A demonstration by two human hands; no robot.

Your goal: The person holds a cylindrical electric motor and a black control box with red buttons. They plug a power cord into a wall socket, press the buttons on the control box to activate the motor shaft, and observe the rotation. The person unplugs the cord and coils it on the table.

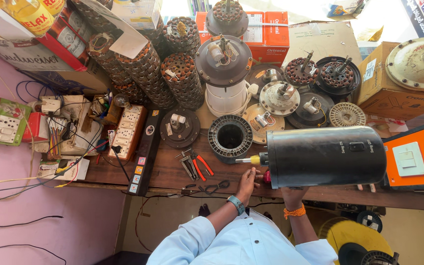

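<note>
A large black cylinder [326, 156] lies on its side on the wooden surface [168, 172], its right end near an orange box with a white switch [414, 158]. The left hand [247, 181] reaches up at the cylinder's left end, fingers curled around a small red part [266, 177] just below the rim; how firmly it pinches cannot be told, since the fingertips are partly tucked behind that part. A teal band sits on this wrist. The right hand [293, 192] is mostly hidden under the cylinder: only the wrist with its orange thread and the heel of the palm show, so whether its fingers are spread or clamped cannot be told. A yellow-handled screwdriver [249, 159] points into the cylinder's left face, its tip out of sight. Just left lies a dark ring-shaped stator [230, 137], and further left orange-handled pliers [201, 165]. Behind, stacks of wound stators [145, 68] and round fan motor housings [279, 97] crowd together, many overlapping, and the cardboard boxes [384, 93] are cut off at the frame edges.
</note>
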